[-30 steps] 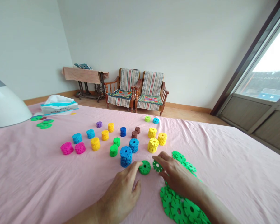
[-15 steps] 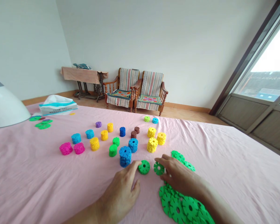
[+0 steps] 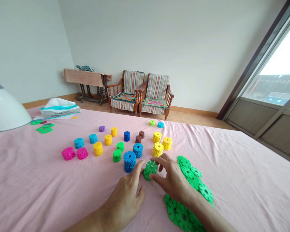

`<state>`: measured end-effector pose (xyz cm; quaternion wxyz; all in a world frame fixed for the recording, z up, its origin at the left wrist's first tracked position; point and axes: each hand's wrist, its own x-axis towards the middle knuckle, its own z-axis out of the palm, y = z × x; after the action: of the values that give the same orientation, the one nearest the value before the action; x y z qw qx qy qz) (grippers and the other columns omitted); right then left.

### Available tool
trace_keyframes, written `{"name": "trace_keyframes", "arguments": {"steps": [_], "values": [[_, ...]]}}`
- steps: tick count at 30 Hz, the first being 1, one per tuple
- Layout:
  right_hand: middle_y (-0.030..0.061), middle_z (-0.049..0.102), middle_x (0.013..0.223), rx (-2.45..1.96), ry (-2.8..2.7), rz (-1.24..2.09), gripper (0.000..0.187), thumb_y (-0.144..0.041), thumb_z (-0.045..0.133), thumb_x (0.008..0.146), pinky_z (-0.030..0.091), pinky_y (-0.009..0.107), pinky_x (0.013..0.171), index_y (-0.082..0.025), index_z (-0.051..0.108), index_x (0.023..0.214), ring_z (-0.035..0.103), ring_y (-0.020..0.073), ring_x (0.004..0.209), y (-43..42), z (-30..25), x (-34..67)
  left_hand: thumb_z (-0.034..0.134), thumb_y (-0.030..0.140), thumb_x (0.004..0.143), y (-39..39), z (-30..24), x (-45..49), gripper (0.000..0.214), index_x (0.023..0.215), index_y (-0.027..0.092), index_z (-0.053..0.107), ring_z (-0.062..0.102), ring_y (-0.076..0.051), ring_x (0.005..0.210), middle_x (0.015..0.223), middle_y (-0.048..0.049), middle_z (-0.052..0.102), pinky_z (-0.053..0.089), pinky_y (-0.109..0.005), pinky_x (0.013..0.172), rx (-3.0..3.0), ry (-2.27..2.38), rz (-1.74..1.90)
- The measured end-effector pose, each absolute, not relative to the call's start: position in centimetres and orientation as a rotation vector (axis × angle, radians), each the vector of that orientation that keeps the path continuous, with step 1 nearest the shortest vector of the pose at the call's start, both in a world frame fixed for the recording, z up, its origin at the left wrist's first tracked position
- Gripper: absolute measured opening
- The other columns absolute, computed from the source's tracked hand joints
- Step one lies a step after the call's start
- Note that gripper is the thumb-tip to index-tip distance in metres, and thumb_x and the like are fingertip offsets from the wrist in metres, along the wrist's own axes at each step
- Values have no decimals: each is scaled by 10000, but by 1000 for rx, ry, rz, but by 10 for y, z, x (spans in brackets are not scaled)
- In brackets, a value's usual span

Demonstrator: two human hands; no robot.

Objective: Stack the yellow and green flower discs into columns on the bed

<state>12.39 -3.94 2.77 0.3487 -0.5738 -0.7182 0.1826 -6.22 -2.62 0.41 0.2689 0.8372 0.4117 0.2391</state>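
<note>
My right hand (image 3: pixel 172 180) had thumb & first fingers (image 3: pixel 164 160) pinched narrow on one green disc (image 3: pixel 151 167). It was thin, flat plastic, round, w/ notches cut all round the rim like a gear. The disc was tilted, one edge up, right over a low green stack (image 3: pixel 146 176) of the same pieces. Touching it or just above, I couldn't tell, as my fingers hid the join.

My left hand (image 3: pixel 127 196) lay palm down on the surface (image 3: pixel 50 187), fingers loose & a bit apart, holding nothing. The index tip was against the green stack's left side, just beside a taller blue stack (image 3: pixel 130 161).

The surface was covered w/ a soft pink sheet, lightly creased. Under & to the right of my right wrist lay loose green discs (image 3: pixel 183 214), flat and overlapping. Some were hidden by my forearm and the nearest were cut off at the bottom edge.

Further back stood short ribbed cylinders of stacked discs: yellow stacks (image 3: pixel 158 149), pink stacks (image 3: pixel 69 153), and others in cyan, purple & brown, too small to count pieces. At far left a smooth white dome (image 3: pixel 4 112) was cut off by the frame, and I couldn't say what it was. Behind were two wooden chairs (image 3: pixel 141 93) w/ striped cloth.
</note>
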Motion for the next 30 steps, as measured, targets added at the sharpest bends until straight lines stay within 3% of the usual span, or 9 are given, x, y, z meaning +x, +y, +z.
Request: {"name": "trace_keyframes", "arguments": {"steps": [5,24,30], "values": [[28,569,924,-1525,-1883,509,397,-161,727,716,479,314,766,-234,659,1100,584,179,826,-38,18,121,446,86,832,-25,2,-61,712,1469,214,157,572,-245,1186,1396,-134,504,481,-417,975,2272,1131,623],[55,598,983,-1575,-1901,498,392,-200,705,726,463,319,762,-195,638,1112,591,184,811,-40,19,121,442,69,803,-24,0,-63,660,1427,213,285,545,-205,1219,1377,-85,531,461,-372,1022,2361,1079,689],[21,657,788,-1609,-1927,468,362,-258,631,799,432,347,773,-165,594,1148,601,190,752,-44,19,125,437,58,792,-23,-1,-64,682,1431,229,273,557,-204,1203,1368,-80,538,464,-373,1017,2360,1081,693]]}}
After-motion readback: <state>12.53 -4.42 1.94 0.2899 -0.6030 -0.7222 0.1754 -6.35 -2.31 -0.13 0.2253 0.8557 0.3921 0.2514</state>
